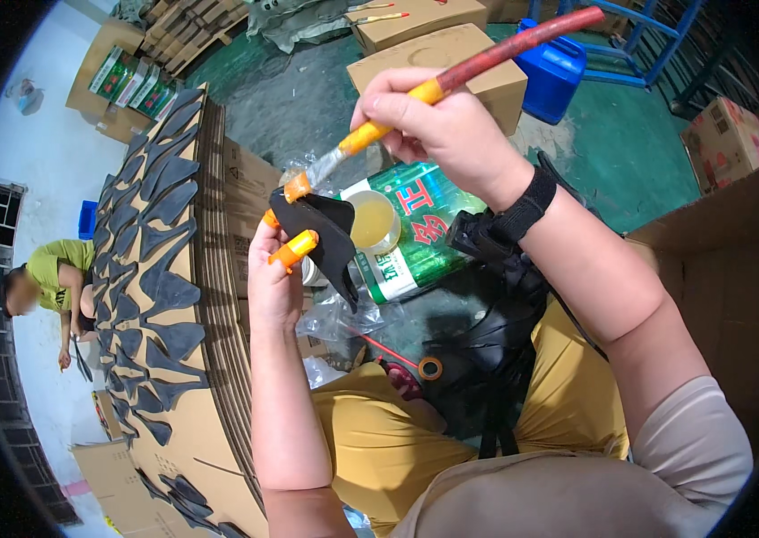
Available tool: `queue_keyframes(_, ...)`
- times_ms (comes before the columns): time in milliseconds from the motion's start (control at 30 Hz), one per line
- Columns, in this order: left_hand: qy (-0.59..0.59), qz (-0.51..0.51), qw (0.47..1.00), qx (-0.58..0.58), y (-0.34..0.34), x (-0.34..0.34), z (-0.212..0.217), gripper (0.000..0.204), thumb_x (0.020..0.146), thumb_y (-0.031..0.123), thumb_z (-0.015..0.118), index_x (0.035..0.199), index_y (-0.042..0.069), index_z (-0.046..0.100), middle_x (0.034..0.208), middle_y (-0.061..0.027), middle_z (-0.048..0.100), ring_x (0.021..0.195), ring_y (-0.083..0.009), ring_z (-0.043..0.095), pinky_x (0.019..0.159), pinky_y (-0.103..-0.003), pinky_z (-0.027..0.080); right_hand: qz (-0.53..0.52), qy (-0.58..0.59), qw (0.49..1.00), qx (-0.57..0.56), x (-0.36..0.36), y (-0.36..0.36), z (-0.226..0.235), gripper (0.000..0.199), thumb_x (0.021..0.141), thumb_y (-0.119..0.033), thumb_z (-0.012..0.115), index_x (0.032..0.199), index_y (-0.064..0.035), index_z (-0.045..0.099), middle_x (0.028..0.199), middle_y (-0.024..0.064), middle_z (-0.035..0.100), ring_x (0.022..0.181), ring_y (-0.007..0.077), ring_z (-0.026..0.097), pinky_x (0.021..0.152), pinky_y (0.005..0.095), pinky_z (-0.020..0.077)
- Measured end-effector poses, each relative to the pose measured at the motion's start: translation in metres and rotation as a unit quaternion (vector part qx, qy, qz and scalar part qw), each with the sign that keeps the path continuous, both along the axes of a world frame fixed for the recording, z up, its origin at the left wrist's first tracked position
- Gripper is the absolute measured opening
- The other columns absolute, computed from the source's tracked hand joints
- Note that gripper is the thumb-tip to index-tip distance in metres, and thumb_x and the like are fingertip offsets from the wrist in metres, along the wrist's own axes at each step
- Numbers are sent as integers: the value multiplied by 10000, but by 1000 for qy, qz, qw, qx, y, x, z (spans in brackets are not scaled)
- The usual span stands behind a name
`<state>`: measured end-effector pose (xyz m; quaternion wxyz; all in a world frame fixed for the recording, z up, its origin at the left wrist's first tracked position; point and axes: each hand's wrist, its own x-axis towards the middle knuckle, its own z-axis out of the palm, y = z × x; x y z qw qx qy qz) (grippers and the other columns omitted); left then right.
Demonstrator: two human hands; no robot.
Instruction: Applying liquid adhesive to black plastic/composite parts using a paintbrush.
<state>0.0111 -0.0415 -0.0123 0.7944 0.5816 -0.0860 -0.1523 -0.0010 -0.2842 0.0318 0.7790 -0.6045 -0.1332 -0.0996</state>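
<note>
My right hand [438, 125] is closed around a brush [357, 139] with a yellow ferrule end and a long red handle. The brush's tip touches the top edge of a black, curved foam-like piece [330, 233]. My left hand [276, 269], with orange covers on two fingertips, pinches that piece from the left. Just right of it, a cup of yellowish liquid [375, 222] stands on a green printed can [420, 202] lying in front of me. A black strap [527, 204] circles my right wrist.
Many flat black pieces [164, 287] lie on a tall stack of cardboard sheets [227, 359] at left. Beyond it is another person in a green shirt [56, 269]. A blue jerrycan [551, 76] and cardboard boxes [478, 76] stand ahead. A tape roll [430, 368] lies on the floor.
</note>
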Motion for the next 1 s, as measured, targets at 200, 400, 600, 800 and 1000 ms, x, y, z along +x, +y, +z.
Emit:
queue_keyframes(200,-18,-18,999,-36,3,0,1,362,814,23,571,1172,38,517,1017,-37,615,853,-80,602,659,-146,476,20,-8,993,-113,-4,-14,1,172,860,-169,549,771,-31,598,705,6,587,502,33,413,446,184,313)
queue_keyframes(400,-4,-45,998,-35,2,-1,1,359,809,10,580,1161,38,520,1027,-53,617,893,-111,603,689,-167,486,8,-31,999,-26,-3,-2,5,205,880,-215,554,794,-39,611,694,-16,571,544,27,447,472,175,335)
queue_keyframes(600,-12,-68,995,-73,10,2,1,372,793,61,617,1152,36,523,1077,-73,613,977,-169,593,875,-286,462,-20,-47,982,-184,-4,-19,4,196,864,-202,561,784,-31,614,683,-5,573,541,34,451,471,181,339)
queue_keyframes(800,0,-73,994,-87,16,4,-5,373,794,72,616,1154,34,526,1097,-80,610,1019,-188,581,930,-308,428,-1,-47,998,-40,-7,-8,10,163,846,-166,551,767,-35,607,695,10,593,525,38,436,464,183,335)
queue_keyframes(1000,10,-78,985,-154,16,2,1,330,848,86,544,1173,34,540,1135,-94,597,1057,-210,563,971,-369,409,-12,-45,996,-78,-8,-12,5,185,851,-170,546,754,-20,595,663,-1,567,517,36,420,456,186,321)
